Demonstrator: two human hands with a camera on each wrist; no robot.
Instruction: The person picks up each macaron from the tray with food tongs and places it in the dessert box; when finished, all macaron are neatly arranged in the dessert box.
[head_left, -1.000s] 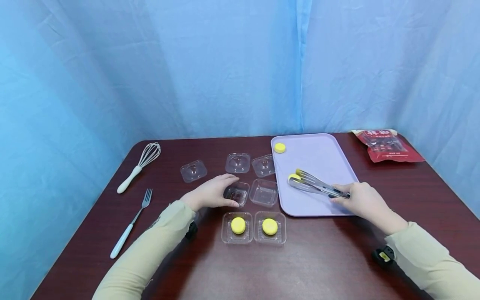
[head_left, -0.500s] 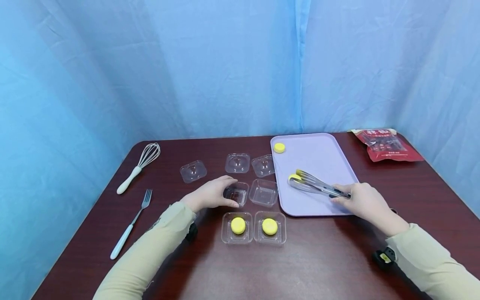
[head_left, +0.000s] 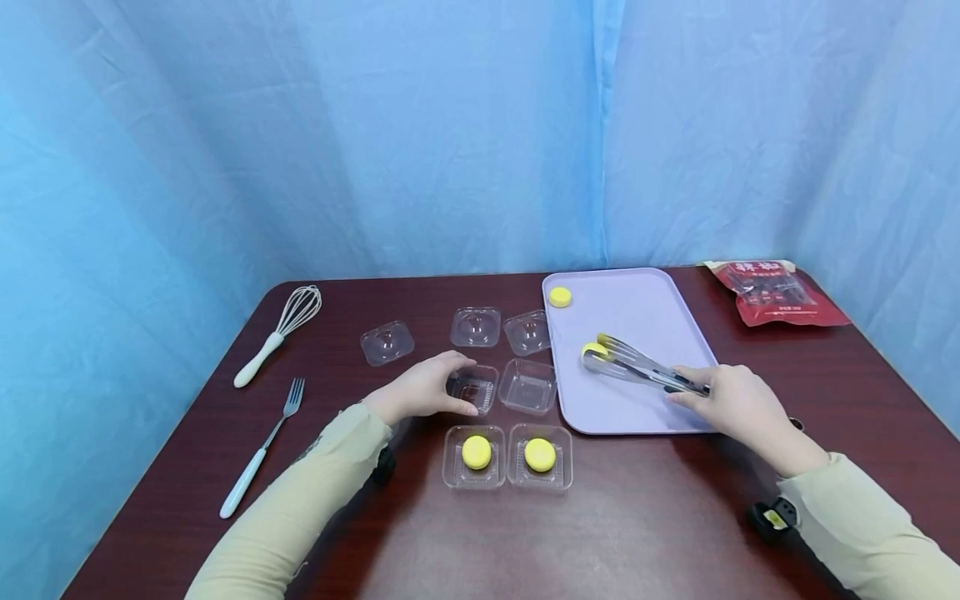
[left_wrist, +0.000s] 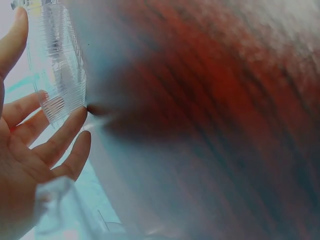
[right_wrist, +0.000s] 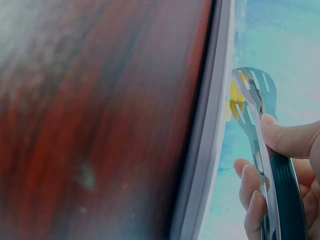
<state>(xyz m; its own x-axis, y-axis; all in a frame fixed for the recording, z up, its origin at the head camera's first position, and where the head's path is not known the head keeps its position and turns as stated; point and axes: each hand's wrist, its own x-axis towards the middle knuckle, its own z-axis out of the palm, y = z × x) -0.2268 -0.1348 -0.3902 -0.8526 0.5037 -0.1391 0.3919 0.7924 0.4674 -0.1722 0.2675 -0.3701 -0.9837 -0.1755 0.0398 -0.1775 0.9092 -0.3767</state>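
My left hand (head_left: 426,385) holds a small clear plastic container (head_left: 483,388) from its left side, thumb at the near edge and fingers at the far edge. In the left wrist view its ribbed wall (left_wrist: 60,65) shows between thumb and fingertips. My right hand (head_left: 738,406) grips metal tongs (head_left: 647,367) with dark handles over the lilac tray (head_left: 630,304). The tongs' slotted ends lie around a round yellow cake (head_left: 595,351), partly hidden by them. Another yellow cake (head_left: 559,297) lies at the tray's far left corner.
Two clear containers in front, left (head_left: 453,475) and right (head_left: 562,475), each bear a yellow cake. A further container (head_left: 528,387) stands beside the tray, with several clear lids (head_left: 476,326) behind. A whisk (head_left: 277,333) and fork (head_left: 262,450) lie left; a red packet (head_left: 780,296) lies right.
The tongs and the yellow cake at their ends have shifted slightly right and away, along with my right hand. My left hand stays at the container.
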